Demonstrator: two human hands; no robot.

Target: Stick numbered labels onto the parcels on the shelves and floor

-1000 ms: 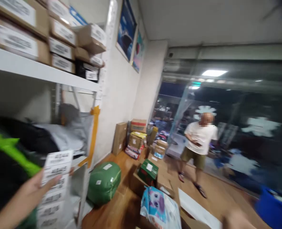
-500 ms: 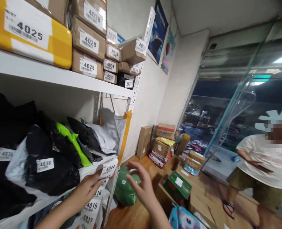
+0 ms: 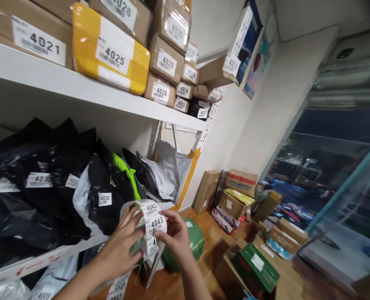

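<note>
A curling strip of printed number labels [image 3: 154, 223], with 4042 and 4043 readable, is between my hands in front of the shelf. My left hand [image 3: 118, 246] grips the strip from the left, its fingers partly behind the paper. At the strip's right edge, near the 4043 label, my right hand [image 3: 176, 237] pinches with thumb and fingers. A lower tail of labels [image 3: 119, 286] hangs beneath my left hand. Just left of the hands, on the lower shelf, lies a black plastic parcel [image 3: 105, 212] labelled 4038.
Labelled boxes and a yellow parcel [image 3: 110, 58] line the upper shelf [image 3: 94, 89]. A green wrapped bundle [image 3: 196, 239] sits on the floor behind my right hand. Stacked cartons [image 3: 239, 183] and a green box [image 3: 256, 266] stand at right, near the glass.
The view has swung left, and the person at right is out of sight. My right hand, open and apart before, has come to the label strip and pinches it.
</note>
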